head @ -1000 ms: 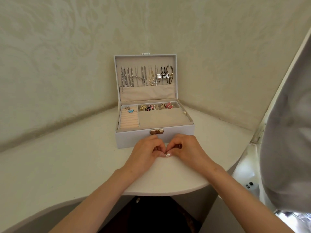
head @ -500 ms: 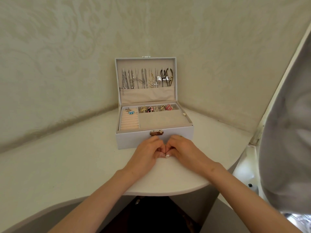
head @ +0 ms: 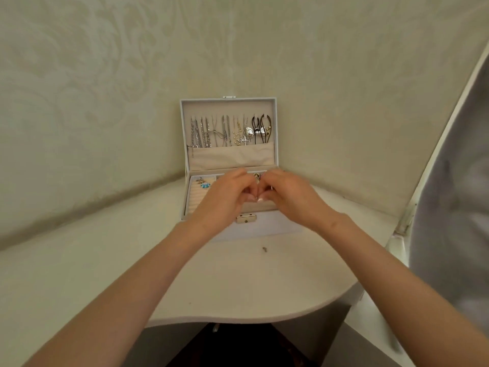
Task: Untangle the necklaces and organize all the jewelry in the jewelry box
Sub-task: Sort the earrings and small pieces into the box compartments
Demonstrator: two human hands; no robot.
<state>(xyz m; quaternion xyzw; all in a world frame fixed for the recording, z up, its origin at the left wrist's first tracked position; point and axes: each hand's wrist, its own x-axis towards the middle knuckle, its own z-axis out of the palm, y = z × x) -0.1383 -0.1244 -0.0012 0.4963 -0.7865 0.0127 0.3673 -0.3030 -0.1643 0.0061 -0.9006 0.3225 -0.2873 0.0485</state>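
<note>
Both hands are now hovering above the tray of the jewelry box [head: 264,231], having lifted off the counter [head: 105,260] where they were resting in front of its latch [head: 246,218] 0.5 s ago. A small dark piece [head: 264,249] is now lying uncovered on the counter just in front of the box, at the spot they left.

The left hand [head: 227,197] and the right hand [head: 288,194] are meeting knuckle to knuckle, fingers curled inward and thumb tips touching. I cannot tell whether they are pinching anything between them.

The box is sitting open at the back of the counter, against the patterned wall [head: 105,75], with its lid [head: 185,123] standing upright. The necklaces [head: 225,131] are hanging side by side in a row inside the lid, their lower ends disappearing into a beige pocket [head: 230,157]. In the tray's left compartment, 1 pair of blue earrings [head: 204,185] is lying above the ring rolls [head: 195,200]. The hands are hiding most of the other compartments. A grey cloth [head: 455,181] is filling the right edge of the view.
</note>
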